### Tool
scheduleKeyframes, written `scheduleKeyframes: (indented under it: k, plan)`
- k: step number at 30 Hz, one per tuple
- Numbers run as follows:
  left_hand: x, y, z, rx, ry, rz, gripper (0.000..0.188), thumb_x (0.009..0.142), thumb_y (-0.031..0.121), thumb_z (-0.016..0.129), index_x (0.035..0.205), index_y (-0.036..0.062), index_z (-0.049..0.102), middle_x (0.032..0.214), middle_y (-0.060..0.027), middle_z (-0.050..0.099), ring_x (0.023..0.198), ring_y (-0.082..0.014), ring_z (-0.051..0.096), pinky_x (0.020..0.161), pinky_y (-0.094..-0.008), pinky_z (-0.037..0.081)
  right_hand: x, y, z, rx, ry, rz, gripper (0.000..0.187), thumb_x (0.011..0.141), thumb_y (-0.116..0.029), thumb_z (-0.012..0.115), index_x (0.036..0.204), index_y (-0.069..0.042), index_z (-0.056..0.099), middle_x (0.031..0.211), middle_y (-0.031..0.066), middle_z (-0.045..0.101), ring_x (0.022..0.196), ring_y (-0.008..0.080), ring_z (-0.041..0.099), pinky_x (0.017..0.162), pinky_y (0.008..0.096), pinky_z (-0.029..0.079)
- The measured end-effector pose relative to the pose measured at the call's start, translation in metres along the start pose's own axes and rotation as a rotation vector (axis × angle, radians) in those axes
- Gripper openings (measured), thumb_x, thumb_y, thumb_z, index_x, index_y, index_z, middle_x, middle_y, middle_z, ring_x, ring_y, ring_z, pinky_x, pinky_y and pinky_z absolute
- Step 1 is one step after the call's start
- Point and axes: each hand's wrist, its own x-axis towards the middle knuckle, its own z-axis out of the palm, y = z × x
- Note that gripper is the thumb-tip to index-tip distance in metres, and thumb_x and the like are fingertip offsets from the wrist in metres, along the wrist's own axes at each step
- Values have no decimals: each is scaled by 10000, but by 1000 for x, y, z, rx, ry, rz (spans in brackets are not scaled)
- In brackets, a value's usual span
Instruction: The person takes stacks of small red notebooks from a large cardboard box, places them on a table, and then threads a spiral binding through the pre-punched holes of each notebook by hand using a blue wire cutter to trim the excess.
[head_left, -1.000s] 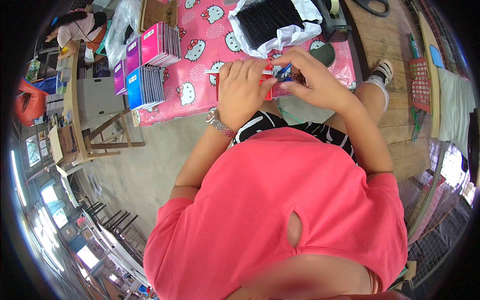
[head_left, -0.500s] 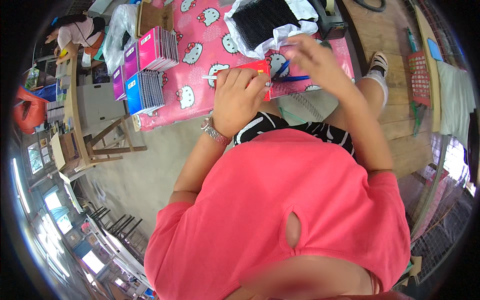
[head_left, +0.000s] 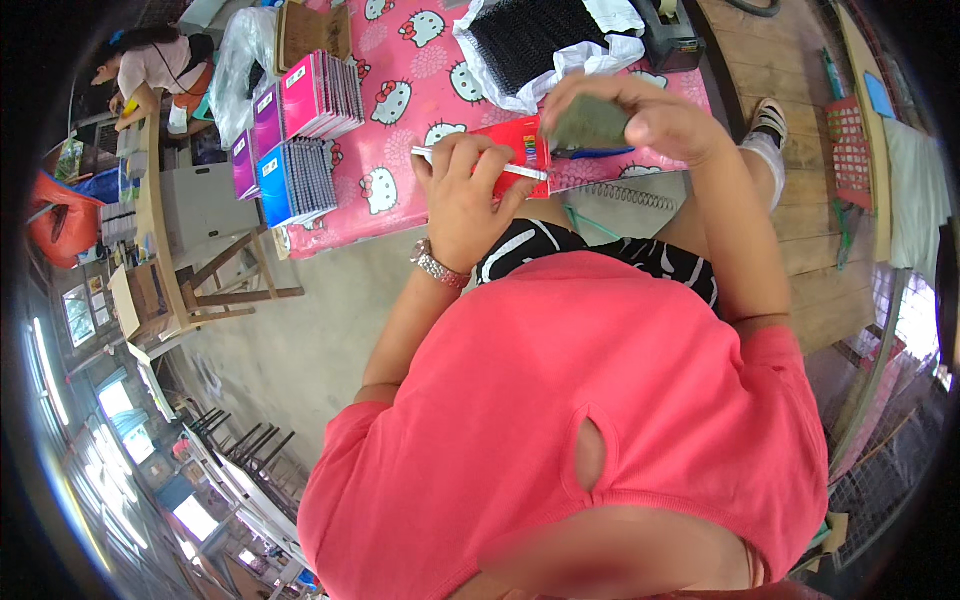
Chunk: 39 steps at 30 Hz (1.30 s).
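Observation:
My left hand (head_left: 465, 190) presses down on a red-covered booklet (head_left: 525, 132) at the near edge of the table, its fingers curled over the cover and a white page edge. My right hand (head_left: 665, 125) is raised just right of the booklet. Between its thumb and fingers is a flat grey-green piece (head_left: 592, 124); I cannot make out what kind of thing it is. Partly hidden beneath this hand lies a blue-handled tool (head_left: 600, 153). Below it, a wire coil (head_left: 632, 196) hangs by the table edge.
Stacks of spiral-bound notebooks in blue (head_left: 290, 185), pink (head_left: 325, 95) and purple stand at the table's left. Black wire bindings (head_left: 530, 48) lie on white paper at the back, beside a dark tape dispenser (head_left: 672, 38). Another person (head_left: 150, 75) sits far left.
My right hand has turned over and moved slightly, and the grey-green piece now shows in it. My left fingers have lifted and spread a little over the red booklet.

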Motion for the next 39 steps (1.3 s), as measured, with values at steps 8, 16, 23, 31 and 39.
scheduleKeyframes:
  k: [8,16,23,31,39]
  plan:
    - [10,4,0,-103,54,11,369,659,302,833,933,141,646,997,-30,590,982,-248,518,849,-424,315,10,-7,11,136,-266,-8,382,820,-299,694,1108,-49,665,1101,52,563,1016,173,533,893,321,414]
    - [11,-2,-1,-122,42,34,409,640,302,837,945,123,630,1002,-48,586,971,-263,512,849,-421,340,11,-6,10,104,-299,-12,459,764,-357,722,1107,-55,683,1146,86,562,1070,221,531,944,335,407]
    - [13,-2,-1,-167,49,43,433,633,272,832,965,111,605,971,-54,590,947,-275,527,852,-422,355,12,-17,15,-97,-306,51,420,775,-289,723,1126,-66,672,1147,58,539,1024,178,509,878,311,425]
    - [12,-1,-4,-167,51,34,464,632,271,838,981,103,583,956,-66,590,935,-284,532,848,-420,358,22,-12,12,-442,-295,70,500,753,-328,740,1145,-34,645,1235,86,511,1149,210,501,995,339,380]
    - [15,-17,-10,-243,72,5,418,633,203,851,937,68,598,951,-102,571,928,-308,531,811,-414,420,29,-8,12,-687,-207,102,489,773,-329,731,1156,-37,642,1259,67,486,1087,173,504,932,313,395]
